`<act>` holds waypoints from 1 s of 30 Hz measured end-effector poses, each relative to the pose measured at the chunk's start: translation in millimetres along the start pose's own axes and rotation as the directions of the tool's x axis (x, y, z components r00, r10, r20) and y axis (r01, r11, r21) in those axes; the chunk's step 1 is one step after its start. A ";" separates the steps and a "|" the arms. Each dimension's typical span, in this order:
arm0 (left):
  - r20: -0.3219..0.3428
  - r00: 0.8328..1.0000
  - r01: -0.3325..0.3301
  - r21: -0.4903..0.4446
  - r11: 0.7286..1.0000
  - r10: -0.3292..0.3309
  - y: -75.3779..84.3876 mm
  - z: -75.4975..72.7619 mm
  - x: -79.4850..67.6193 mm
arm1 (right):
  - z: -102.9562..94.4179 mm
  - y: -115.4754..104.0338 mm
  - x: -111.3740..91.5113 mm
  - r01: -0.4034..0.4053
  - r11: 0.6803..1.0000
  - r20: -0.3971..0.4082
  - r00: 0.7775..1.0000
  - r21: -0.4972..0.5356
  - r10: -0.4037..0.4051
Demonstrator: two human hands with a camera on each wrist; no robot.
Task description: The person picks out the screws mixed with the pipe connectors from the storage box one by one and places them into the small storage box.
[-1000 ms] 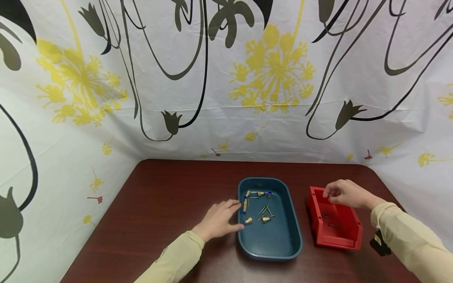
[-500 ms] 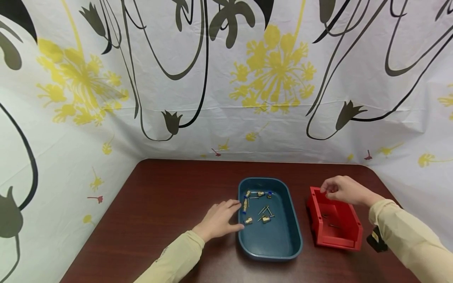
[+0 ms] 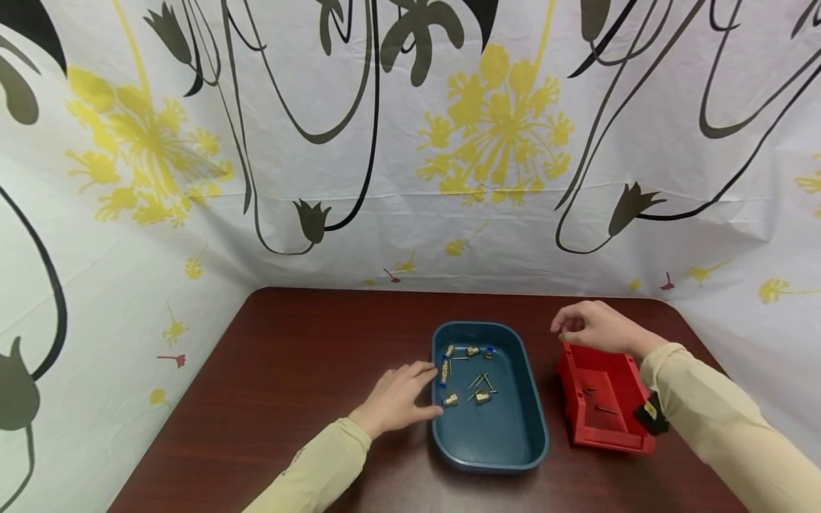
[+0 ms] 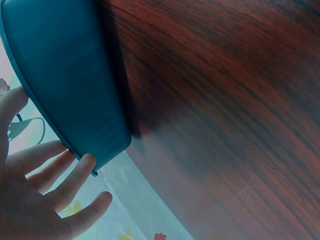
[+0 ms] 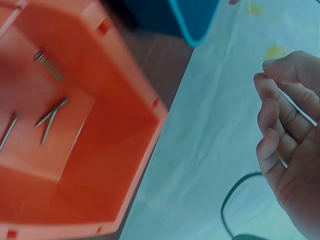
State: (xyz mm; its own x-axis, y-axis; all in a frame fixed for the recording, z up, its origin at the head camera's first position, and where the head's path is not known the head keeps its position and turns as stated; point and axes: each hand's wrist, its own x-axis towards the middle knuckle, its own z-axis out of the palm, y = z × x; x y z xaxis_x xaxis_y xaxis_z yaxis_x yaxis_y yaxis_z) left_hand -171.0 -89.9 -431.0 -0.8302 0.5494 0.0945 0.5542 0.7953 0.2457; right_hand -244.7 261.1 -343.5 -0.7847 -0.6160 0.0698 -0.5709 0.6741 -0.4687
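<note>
Touching left grip [image 3: 399, 400] — blue tray [image 3: 490, 436]

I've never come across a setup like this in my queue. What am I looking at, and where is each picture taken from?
There's no robot here: it's one person working with bare hands. The wide picture comes from a camera on the head, looking forward and down; the two close ones come from cameras on the wrists.

On the table stand a red bin with screws inside and a blue tray holding brass fittings and more thin metal pieces. The left hand touches the tray's rim. The right hand is over the far end of the bin; I see nothing between its fingers.
</note>
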 end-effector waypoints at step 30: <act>-0.008 1.000 -0.002 -0.022 1.000 0.002 -1.4 2.0 1.3 | 58.9 -52.6 71.8 0.127 0.986 0.154 0.978 0.111 -0.143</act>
State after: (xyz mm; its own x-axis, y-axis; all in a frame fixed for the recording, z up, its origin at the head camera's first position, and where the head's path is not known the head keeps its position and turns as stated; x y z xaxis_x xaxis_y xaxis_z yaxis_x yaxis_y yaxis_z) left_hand -172.7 -89.8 -433.2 -0.8295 0.5489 0.1027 0.5546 0.7881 0.2670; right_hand -256.8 157.4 -365.8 -0.6482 -0.7614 -0.0002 -0.6353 0.5409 -0.5512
